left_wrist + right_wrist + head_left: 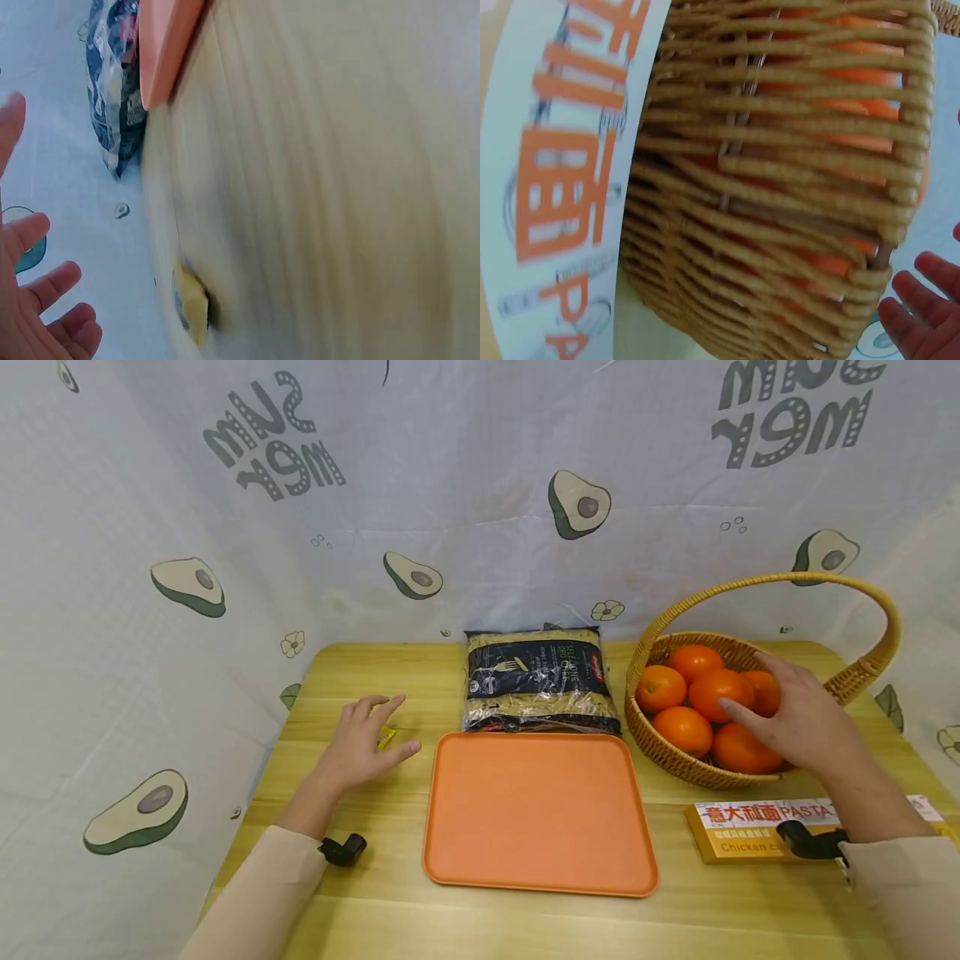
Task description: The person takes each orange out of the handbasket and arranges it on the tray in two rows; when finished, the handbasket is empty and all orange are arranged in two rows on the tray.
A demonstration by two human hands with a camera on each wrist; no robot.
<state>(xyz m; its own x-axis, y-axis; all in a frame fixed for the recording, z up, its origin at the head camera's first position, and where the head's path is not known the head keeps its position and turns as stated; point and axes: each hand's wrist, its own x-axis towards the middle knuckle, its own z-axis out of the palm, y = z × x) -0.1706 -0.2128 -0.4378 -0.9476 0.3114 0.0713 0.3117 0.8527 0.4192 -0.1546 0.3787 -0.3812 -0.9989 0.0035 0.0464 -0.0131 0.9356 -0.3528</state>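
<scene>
My left hand [362, 747] hovers above the table's left side, fingers loosely spread and holding nothing. Beneath it lies a small yellow packet [192, 301], partly hidden by the hand in the head view. Over the right part of a wicker basket [667, 758] is my right hand [802, 718], its thumb and fingers apart. Several orange fruits [682, 732] fill the basket; whether the fingers touch one cannot be told. Below the right forearm lies a pasta box [738, 847], partly covered by the arm.
An orange tray [540, 814] lies mid-table with nothing on it. Behind it, against the curtain, rests a plastic bag of pasta [536, 681]. The basket's tall handle [795, 578] arches above the fruit. A printed curtain [480, 485] stands around the table's back and sides.
</scene>
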